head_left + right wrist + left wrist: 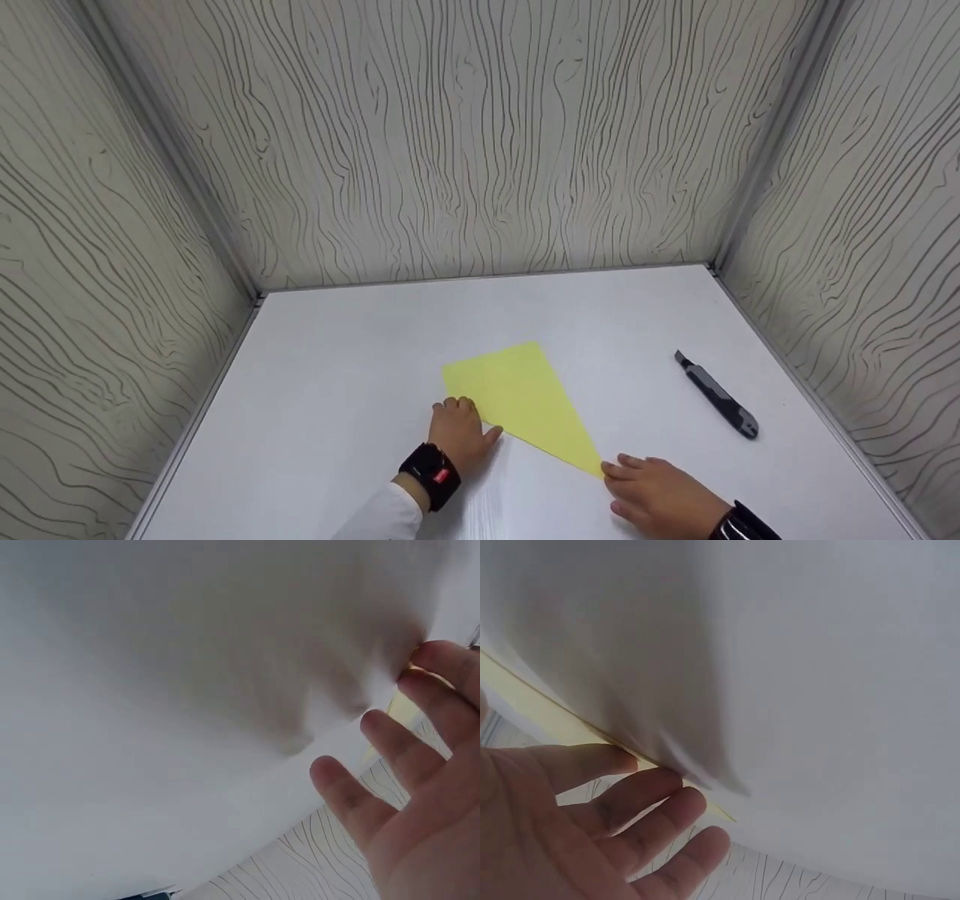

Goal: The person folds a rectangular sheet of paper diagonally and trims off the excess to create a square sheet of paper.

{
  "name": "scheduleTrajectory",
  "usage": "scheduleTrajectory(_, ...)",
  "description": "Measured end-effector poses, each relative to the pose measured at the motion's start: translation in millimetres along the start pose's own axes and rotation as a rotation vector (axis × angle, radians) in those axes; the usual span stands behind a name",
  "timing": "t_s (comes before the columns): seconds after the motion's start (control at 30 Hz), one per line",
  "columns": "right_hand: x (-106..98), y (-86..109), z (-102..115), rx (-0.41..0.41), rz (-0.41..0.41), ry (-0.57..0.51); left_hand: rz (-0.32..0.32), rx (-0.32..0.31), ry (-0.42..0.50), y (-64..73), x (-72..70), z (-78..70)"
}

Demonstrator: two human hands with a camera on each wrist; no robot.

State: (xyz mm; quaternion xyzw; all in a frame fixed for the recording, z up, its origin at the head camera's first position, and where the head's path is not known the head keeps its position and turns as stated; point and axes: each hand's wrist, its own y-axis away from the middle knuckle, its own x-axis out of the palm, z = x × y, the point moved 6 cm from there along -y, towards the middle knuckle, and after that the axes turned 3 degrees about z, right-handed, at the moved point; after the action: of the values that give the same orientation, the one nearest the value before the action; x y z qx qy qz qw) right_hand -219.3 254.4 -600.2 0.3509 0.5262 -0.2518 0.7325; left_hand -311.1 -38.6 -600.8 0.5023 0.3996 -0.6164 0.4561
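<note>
A sheet of yellow paper (pixel 521 394), four-cornered with a long pointed end toward the right, lies flat on the white table. At its near left edge rests my left hand (pixel 459 439), fingers loosely bent over the paper and thumb beside the edge. My right hand (pixel 664 495) touches the pointed right corner with its fingertips, the fingers spread. The left wrist view shows the paper's edge (pixel 547 709) running along the fingertips. In the right wrist view a sliver of yellow paper (pixel 405 712) shows behind the fingers.
A grey and black utility knife (pixel 716 394) lies to the right of the paper, its blade end pointing away. The white table (pixel 337 345) is enclosed at the back and sides by wood-grain patterned panels (pixel 480 150).
</note>
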Motion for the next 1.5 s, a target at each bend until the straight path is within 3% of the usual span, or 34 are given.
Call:
scheduleTrajectory(0.1, 4, 7.0, -2, -0.078, -0.029, 0.051, 0.006, -0.018, -0.028, 0.0, 0.5, -6.6)
scheduleTrajectory(0.3, -1, 12.5, 6, -0.22, -0.226, 0.195, 0.004, -0.065, -0.123, -3.3, 0.1, -14.9)
scheduleTrajectory(0.5, -8, -3.2, 9, -0.118, -0.182, 0.094, 0.016, -0.07, -0.114, -4.4, 0.2, -20.4)
scheduleTrajectory(0.67, -20, -21.5, 7, -0.167, -0.345, 0.094, 0.003, -0.042, -0.015, -2.4, -11.6, -20.8)
scheduleTrajectory(0.73, -25, -27.1, 5, -0.15, -0.383, 0.056, -0.001, -0.03, 0.031, -2.7, -15.0, -21.3)
scheduleTrajectory(0.83, -32, -37.7, -2, -0.053, -0.336, -0.052, 0.002, -0.015, 0.067, -3.2, -15.6, -22.4)
scheduleTrajectory(0.97, -35, -53.2, -9, 0.044, -0.272, -0.124, 0.023, 0.0, 0.012, -3.1, -11.4, -24.6)
scheduleTrajectory(1.07, -35, -65.0, -12, 0.065, -0.267, -0.135, 0.036, 0.01, -0.009, -2.8, -9.0, -26.4)
scheduleTrajectory(1.3, -28, -91.8, -16, 0.096, -0.269, -0.154, 0.064, 0.044, 0.043, -4.3, -7.1, -31.1)
scheduleTrajectory(1.5, -22, -101.0, -16, 0.137, -0.223, -0.169, 0.062, 0.033, 0.069, -3.4, -5.5, -33.4)
